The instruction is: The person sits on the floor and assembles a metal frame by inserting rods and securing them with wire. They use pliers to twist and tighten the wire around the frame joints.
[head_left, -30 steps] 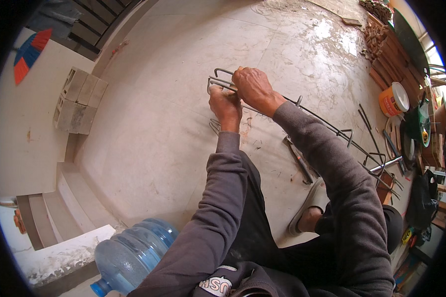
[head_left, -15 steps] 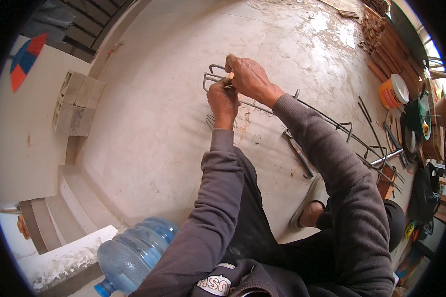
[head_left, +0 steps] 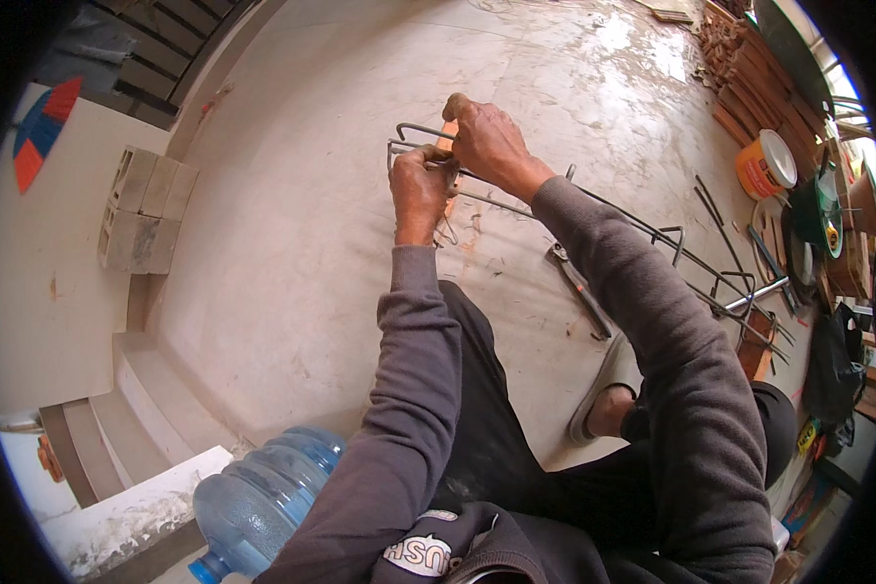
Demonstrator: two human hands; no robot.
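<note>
A long frame of steel rebar (head_left: 501, 203) with bent stirrups runs from in front of me to the right. At its far-left end, my left hand (head_left: 422, 198) is closed around the bars, fingertips pinched near a stirrup. My right hand (head_left: 494, 143) is closed just beside it, over the same bars; what its fingers hold is hidden. Under this end stands an orange-brown block (head_left: 449, 133), partly covered by my hands. A thin wire loop (head_left: 449, 232) shows below my left wrist. End-cutting pincers (head_left: 580, 293) lie on the floor, nearer to me.
Another brown block (head_left: 757, 346) is under the frame's right end. An orange-and-white bucket (head_left: 765, 164), loose bars (head_left: 717, 219) and stacked roof tiles (head_left: 740, 92) are on the right. At left are a blue water jug (head_left: 263, 496), concrete blocks (head_left: 148, 211) and steps (head_left: 146, 428).
Both hands and the frame's end appear slightly farther left, as the whole view has shifted a little. More of the orange-brown block shows between my hands. Both hands stay closed at the bars.
</note>
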